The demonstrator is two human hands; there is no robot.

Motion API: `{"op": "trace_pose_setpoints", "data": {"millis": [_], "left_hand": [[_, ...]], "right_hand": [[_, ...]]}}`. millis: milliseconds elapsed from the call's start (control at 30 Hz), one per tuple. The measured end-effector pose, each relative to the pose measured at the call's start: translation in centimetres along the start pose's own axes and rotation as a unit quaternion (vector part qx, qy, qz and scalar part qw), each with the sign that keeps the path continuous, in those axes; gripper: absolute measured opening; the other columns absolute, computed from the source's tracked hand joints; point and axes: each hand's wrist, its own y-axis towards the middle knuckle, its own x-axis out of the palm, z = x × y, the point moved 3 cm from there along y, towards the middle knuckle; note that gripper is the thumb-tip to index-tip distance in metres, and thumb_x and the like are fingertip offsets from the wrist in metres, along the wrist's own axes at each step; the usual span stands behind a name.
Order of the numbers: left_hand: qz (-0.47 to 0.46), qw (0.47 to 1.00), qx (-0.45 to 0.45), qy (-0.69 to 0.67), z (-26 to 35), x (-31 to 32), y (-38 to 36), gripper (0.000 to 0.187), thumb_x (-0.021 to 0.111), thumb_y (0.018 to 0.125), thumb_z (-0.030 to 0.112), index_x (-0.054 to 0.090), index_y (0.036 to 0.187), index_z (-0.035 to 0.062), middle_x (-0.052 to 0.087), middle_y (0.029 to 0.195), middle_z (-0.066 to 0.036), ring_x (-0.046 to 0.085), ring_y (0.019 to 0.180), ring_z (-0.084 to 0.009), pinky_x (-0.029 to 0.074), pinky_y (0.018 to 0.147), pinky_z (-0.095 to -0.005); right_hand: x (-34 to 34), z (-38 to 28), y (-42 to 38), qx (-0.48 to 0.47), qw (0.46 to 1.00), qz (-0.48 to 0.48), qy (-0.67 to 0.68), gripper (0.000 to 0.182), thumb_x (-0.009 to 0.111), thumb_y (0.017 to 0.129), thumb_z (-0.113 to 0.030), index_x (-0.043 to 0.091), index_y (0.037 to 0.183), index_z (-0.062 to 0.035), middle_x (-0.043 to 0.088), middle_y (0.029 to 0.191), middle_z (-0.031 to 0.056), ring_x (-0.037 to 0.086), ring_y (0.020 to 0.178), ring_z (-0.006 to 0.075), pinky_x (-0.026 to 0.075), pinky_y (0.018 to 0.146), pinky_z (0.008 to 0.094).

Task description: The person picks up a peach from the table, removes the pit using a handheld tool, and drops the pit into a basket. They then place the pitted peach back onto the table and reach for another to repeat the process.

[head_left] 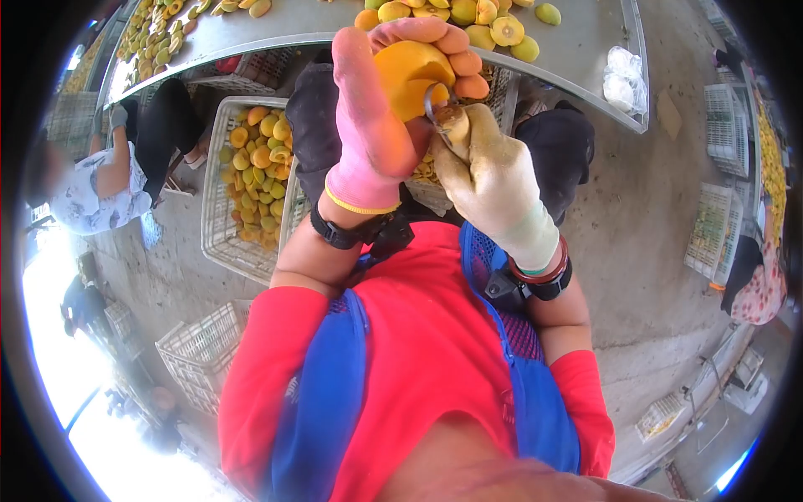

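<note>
My left hand (368, 117), in a pink and orange glove, is closed around a yellow peach half (414, 71). It holds the fruit up near the table's front edge. My right hand (498, 171), in a stained whitish glove, grips a pitting knife (452, 124) by its thick, pale handle. The tool's curved metal loop rests against the lower right side of the peach, and part of the loop is hidden by the fruit. Between my knees, below my hands, a crate with yellow fruit pieces (427, 171) is partly covered.
Peach halves (507, 31) lie on the metal table (585, 63) ahead, with a clear plastic bag (623, 79) on its right. A crate of peaches (259, 163) stands to my left, with another crate (201, 347) behind it. A co-worker (100, 180) sits at far left.
</note>
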Motion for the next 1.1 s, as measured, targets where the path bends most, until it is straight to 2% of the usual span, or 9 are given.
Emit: {"op": "trace_pose_setpoints", "data": {"millis": [133, 233, 433, 600, 767, 833, 933, 1033, 1100], "left_hand": [[0.039, 0.996, -0.058, -0.058, 0.0, -1.5, 0.5, 0.072, 0.042, 0.094, 0.071, 0.064, 0.109, 0.0043, 0.064, 0.108, -0.014, 0.064, 0.1, -0.0325, 0.054, 0.088, -0.0472], [0.009, 1.0, -0.016, 0.014, -0.3, -0.3, -0.4, 0.072, 0.041, 0.094, 0.07, 0.065, 0.11, 0.004, 0.064, 0.11, -0.015, 0.063, 0.107, -0.035, 0.051, 0.095, -0.0508], [-0.005, 1.0, -0.012, 0.015, -0.5, -0.6, -0.3, 0.071, 0.04, 0.095, 0.069, 0.064, 0.11, 0.0037, 0.064, 0.111, -0.015, 0.062, 0.111, -0.0373, 0.046, 0.102, -0.0531], [0.003, 0.999, -0.025, -0.027, -0.9, -1.2, -0.1, 0.07, 0.04, 0.096, 0.069, 0.064, 0.108, 0.004, 0.062, 0.108, -0.014, 0.061, 0.108, -0.0367, 0.045, 0.103, -0.0522], [-0.002, 0.999, -0.035, -0.033, -1.1, -1.5, 0.2, 0.07, 0.041, 0.095, 0.068, 0.063, 0.108, 0.0035, 0.059, 0.107, -0.013, 0.061, 0.104, -0.0353, 0.044, 0.104, -0.0506], [-0.005, 0.999, -0.035, -0.041, -1.1, -1.6, 0.2, 0.07, 0.041, 0.095, 0.068, 0.062, 0.107, 0.003, 0.058, 0.107, -0.013, 0.061, 0.103, -0.0345, 0.044, 0.105, -0.0498], [-0.01, 0.997, -0.051, -0.052, -1.1, -2.3, 0.6, 0.071, 0.04, 0.096, 0.069, 0.061, 0.106, 0.0018, 0.059, 0.107, -0.014, 0.062, 0.102, -0.0342, 0.044, 0.104, -0.0486], [0.037, 0.998, -0.037, 0.029, -1.3, -2.3, 0.4, 0.074, 0.038, 0.095, 0.071, 0.06, 0.106, 0.0009, 0.062, 0.104, -0.016, 0.063, 0.1, -0.0337, 0.045, 0.103, -0.0471], [0.064, 0.995, -0.041, 0.068, -1.0, -1.2, -0.3, 0.077, 0.037, 0.095, 0.073, 0.06, 0.106, 0.0004, 0.063, 0.102, -0.017, 0.064, 0.098, -0.0338, 0.047, 0.101, -0.046]], "right_hand": [[-0.3, 0.2, 0.2, -0.048, 0.996, 0.07, -0.038, 0.019, 0.068, 0.088, -0.011, 0.056, 0.102, -0.008, 0.059, 0.068, 0.0142, 0.064, 0.062, 0.0368, 0.049, 0.051, 0.0427], [-0.2, 0.2, 0.3, -0.041, 0.994, 0.078, -0.057, 0.02, 0.068, 0.087, -0.011, 0.057, 0.104, -0.0084, 0.058, 0.07, 0.0132, 0.064, 0.062, 0.0368, 0.05, 0.052, 0.0432], [0.2, 1.1, 0.5, -0.056, 0.994, 0.043, -0.087, 0.019, 0.065, 0.089, -0.011, 0.056, 0.106, -0.007, 0.057, 0.07, 0.0144, 0.063, 0.063, 0.0383, 0.05, 0.053, 0.0451], [0.4, 1.6, 0.6, -0.067, 0.996, -0.007, -0.05, 0.021, 0.064, 0.089, -0.012, 0.054, 0.106, -0.0039, 0.058, 0.07, 0.018, 0.062, 0.063, 0.0403, 0.049, 0.052, 0.0459], [1.0, 2.1, 0.6, -0.02, 0.998, -0.053, -0.039, 0.01, 0.063, 0.086, -0.001, 0.055, 0.092, 0.0007, 0.056, 0.082, 0.0161, 0.059, 0.06, 0.0325, 0.049, 0.054, 0.0371], [0.8, 1.7, 0.7, 0.06, 0.995, -0.047, 0.062, 0.012, 0.062, 0.088, -0.003, 0.052, 0.094, 0.0011, 0.057, 0.074, 0.017, 0.057, 0.057, 0.0343, 0.048, 0.054, 0.0378], [0.9, 1.8, 1.0, 0.031, 0.997, -0.049, 0.059, 0.016, 0.061, 0.091, -0.008, 0.05, 0.097, 0.0012, 0.055, 0.066, 0.0179, 0.054, 0.055, 0.0349, 0.046, 0.055, 0.0384], [1.0, 2.0, 1.2, 0.006, 0.997, -0.07, 0.032, 0.015, 0.061, 0.09, -0.008, 0.052, 0.098, 0.001, 0.054, 0.068, 0.018, 0.053, 0.055, 0.0332, 0.046, 0.055, 0.0387], [1.8, 2.7, 0.7, 0.028, 0.995, -0.078, 0.059, 0.02, 0.062, 0.09, -0.011, 0.052, 0.103, -0.0001, 0.057, 0.069, 0.0212, 0.058, 0.062, 0.0406, 0.047, 0.056, 0.0441]]}}
